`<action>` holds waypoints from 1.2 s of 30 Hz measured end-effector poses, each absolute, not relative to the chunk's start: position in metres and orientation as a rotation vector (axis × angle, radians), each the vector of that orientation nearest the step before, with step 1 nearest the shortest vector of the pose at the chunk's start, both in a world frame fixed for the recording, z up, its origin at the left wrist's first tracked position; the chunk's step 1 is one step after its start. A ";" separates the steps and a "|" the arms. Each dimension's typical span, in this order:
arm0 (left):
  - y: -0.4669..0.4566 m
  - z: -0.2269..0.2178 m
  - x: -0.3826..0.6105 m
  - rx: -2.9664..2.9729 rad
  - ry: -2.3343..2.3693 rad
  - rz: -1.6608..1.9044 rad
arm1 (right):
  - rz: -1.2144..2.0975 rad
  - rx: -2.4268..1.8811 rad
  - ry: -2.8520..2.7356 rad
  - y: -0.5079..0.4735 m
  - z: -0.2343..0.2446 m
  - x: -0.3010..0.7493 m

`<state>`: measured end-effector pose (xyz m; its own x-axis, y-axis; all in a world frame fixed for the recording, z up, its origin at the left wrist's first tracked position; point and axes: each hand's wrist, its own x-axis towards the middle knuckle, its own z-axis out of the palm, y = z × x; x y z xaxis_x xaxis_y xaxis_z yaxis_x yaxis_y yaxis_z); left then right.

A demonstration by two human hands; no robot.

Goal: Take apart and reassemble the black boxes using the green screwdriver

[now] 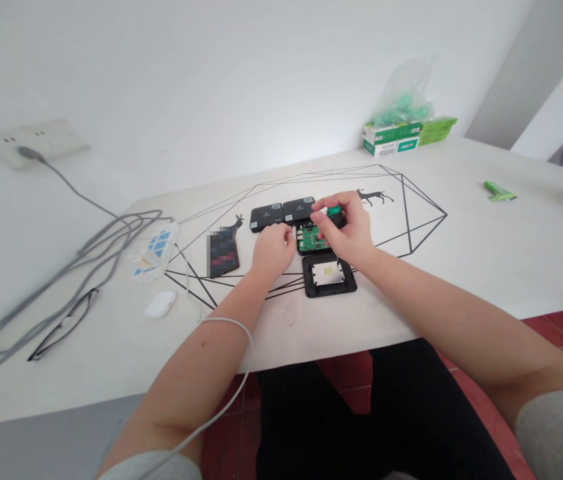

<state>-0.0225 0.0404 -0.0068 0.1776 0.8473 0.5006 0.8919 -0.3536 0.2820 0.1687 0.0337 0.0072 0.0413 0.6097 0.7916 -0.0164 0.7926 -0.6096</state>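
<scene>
My right hand (348,230) is closed around a screwdriver (334,210) with a green and black handle; a thin shaft seems to point down below the fingers. Under that hand lies a green circuit board (308,239) in a black case, partly covered by my fingers. My left hand (275,248) rests at the board's left edge with its fingers curled; whatever they hold is hidden. Just in front sits a black case half (314,291) with a silvery plate (322,274) inside. Behind my hands are two closed black boxes, a left one (266,217) and a right one (298,209).
Left of my hands lie a phone (224,253), a white earbud case (161,304), glasses (64,325) and a power strip (154,252) with looped grey cable (86,250). A white cable (248,360) crosses my left forearm. Green boxes (394,133) and a green packet (500,192) stand right.
</scene>
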 end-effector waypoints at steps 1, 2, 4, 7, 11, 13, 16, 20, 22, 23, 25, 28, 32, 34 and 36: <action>0.041 -0.006 -0.024 -2.328 -1.755 -0.907 | 0.501 -0.479 -1.486 0.033 0.006 0.170; 0.041 -0.005 -0.025 -2.303 -1.779 -0.894 | 0.495 -0.445 -1.503 0.032 0.005 0.171; 0.042 -0.002 -0.028 -2.253 -1.849 -0.842 | 0.493 -0.398 -1.518 0.033 0.004 0.173; 0.040 0.004 -0.031 -2.178 -1.959 -0.665 | 0.402 -0.448 -1.499 0.035 0.007 0.175; 0.036 0.015 -0.037 -2.101 -2.003 -0.387 | 0.122 -0.529 -1.503 0.038 0.016 0.175; 0.035 0.020 -0.041 -2.101 -1.990 -0.285 | 0.013 -0.502 -1.502 0.038 0.020 0.175; 0.034 0.023 -0.046 -2.144 -1.969 -0.147 | -0.049 -0.488 -1.487 0.038 0.023 0.174; 0.035 0.019 -0.049 -2.231 -1.899 -0.055 | 0.027 -0.535 -1.523 0.036 0.022 0.173; 0.036 0.014 -0.048 -2.280 -1.858 -0.027 | 0.107 -0.543 -1.531 0.035 0.021 0.172; 0.036 0.012 -0.048 -2.298 -1.847 -0.013 | 0.153 -0.534 -1.524 0.035 0.019 0.173; 0.037 0.008 -0.047 -2.323 -1.834 0.020 | 0.258 -0.495 -1.500 0.036 0.016 0.174; 0.039 0.005 -0.047 -2.329 -1.829 0.054 | 0.370 -0.464 -1.460 0.038 0.014 0.177; 0.041 0.005 -0.047 -2.317 -1.841 0.064 | 0.315 -0.544 -1.431 0.038 0.015 0.176; 0.041 0.005 -0.048 -2.315 -1.844 0.060 | 0.249 -0.580 -1.424 0.037 0.015 0.173; 0.041 0.005 -0.049 -2.315 -1.844 0.054 | 0.213 -0.588 -1.423 0.037 0.015 0.171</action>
<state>-0.0489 0.0414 0.0054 0.2297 0.9696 0.0840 0.9631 -0.2140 -0.1632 0.1706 0.0372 0.0152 0.1569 0.4777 0.8644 0.2033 0.8409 -0.5016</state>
